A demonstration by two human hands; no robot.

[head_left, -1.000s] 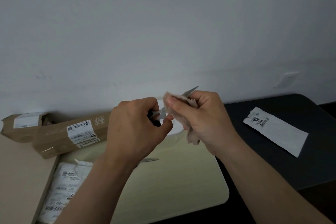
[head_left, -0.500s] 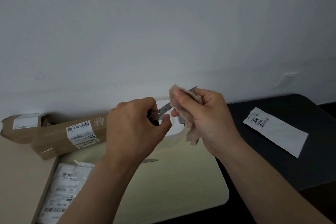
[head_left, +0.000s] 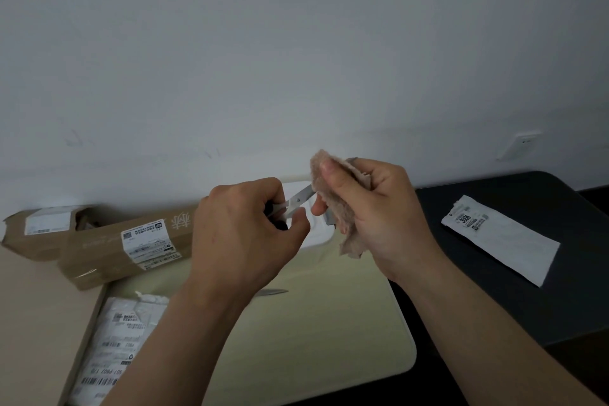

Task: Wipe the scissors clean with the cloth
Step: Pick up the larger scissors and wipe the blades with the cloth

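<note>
Head view, the only one. Grips the scissors (head_left: 298, 201) by the pale handles with the left hand (head_left: 244, 234), with fingers curled tight round them and thumb tucked underneath. Holds them up in mid-air, well above the cream mat (head_left: 313, 339) and the dark counter (head_left: 494, 290), with blades parted and pointing up to the right. Pinches the cloth (head_left: 336, 204) round the upper blade with the right hand (head_left: 379, 214), pressing the fuzzy pink fabric with the thumb on the near side and curling the fingers behind; leaves only a grey tip poking out on top and a sliver of the second blade below. Looks like mid-wipe along that blade. Expect light, stiff steel, slick on the flats and sharp along the edges, so best taken by the handles, with the cloth folded thick over the spine. Expect soft, floppy fabric, easy to bunch and easy to snag on the point. Spots cardboard parcels (head_left: 99, 250) off left, a white packet (head_left: 514, 247) flat on the counter off right.
</note>
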